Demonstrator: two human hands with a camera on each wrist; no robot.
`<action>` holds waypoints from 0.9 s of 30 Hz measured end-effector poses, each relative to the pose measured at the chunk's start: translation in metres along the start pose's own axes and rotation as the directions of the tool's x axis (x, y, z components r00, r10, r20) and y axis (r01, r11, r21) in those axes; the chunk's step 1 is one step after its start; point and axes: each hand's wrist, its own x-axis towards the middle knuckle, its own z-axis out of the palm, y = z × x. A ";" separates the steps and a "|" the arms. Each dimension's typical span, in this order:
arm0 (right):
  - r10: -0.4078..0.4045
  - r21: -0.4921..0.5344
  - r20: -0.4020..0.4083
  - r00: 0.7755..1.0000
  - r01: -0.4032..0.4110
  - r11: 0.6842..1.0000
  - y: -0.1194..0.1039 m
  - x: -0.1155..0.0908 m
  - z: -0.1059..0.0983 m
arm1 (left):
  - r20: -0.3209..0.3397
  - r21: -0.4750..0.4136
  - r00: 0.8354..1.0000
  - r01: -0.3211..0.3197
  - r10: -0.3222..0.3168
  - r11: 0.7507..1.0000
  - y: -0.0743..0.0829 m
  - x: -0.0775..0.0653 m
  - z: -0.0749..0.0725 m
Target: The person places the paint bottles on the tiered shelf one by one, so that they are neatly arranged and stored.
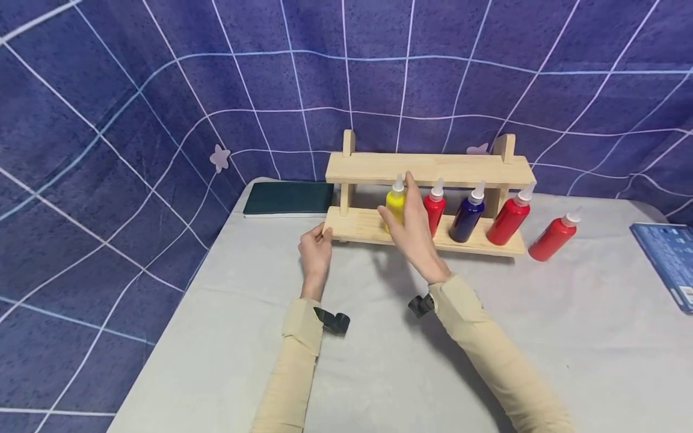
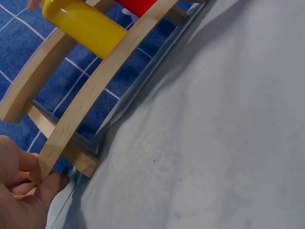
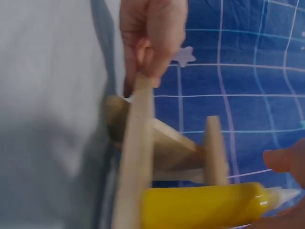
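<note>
A two-tier wooden rack (image 1: 357, 224) stands at the back of the table. My left hand (image 1: 316, 249) pinches the left end of its lower board, thumb and fingers on opposite faces in the left wrist view. On that board stand a yellow squeeze bottle (image 1: 396, 207), a red bottle (image 1: 434, 210), a dark blue bottle (image 1: 467, 219) and another red bottle (image 1: 508, 221), all with white nozzles. My right hand (image 1: 414, 231) is at the yellow bottle, its thumb spread from the fingers. In the right wrist view the thumb is apart from the bottle; its fingers are partly out of frame.
One more red bottle (image 1: 554, 238) stands on the table just right of the rack. A dark flat box (image 1: 289, 198) lies behind left, and a blue printed packet (image 1: 666, 252) at the right edge. Behind the rack hangs a blue gridded cloth (image 1: 373, 84).
</note>
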 end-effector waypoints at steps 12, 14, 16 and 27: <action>-0.220 0.159 -0.176 0.959 0.248 0.955 -0.044 -0.013 -0.059 | -0.012 0.016 1.000 0.004 -0.004 1.000 -0.002 0.003 0.001; -0.197 0.206 -0.237 0.951 0.247 0.947 -0.048 -0.017 -0.076 | -0.008 0.020 1.000 0.005 -0.005 1.000 -0.002 0.003 0.001; -0.158 0.269 -0.294 0.943 0.240 0.933 -0.052 -0.019 -0.093 | -0.008 0.023 1.000 0.005 -0.005 1.000 -0.002 0.002 0.002; 0.078 0.446 -0.589 0.804 0.244 0.861 -0.019 -0.029 -0.177 | -0.002 -0.016 1.000 0.010 -0.010 1.000 0.000 0.001 0.002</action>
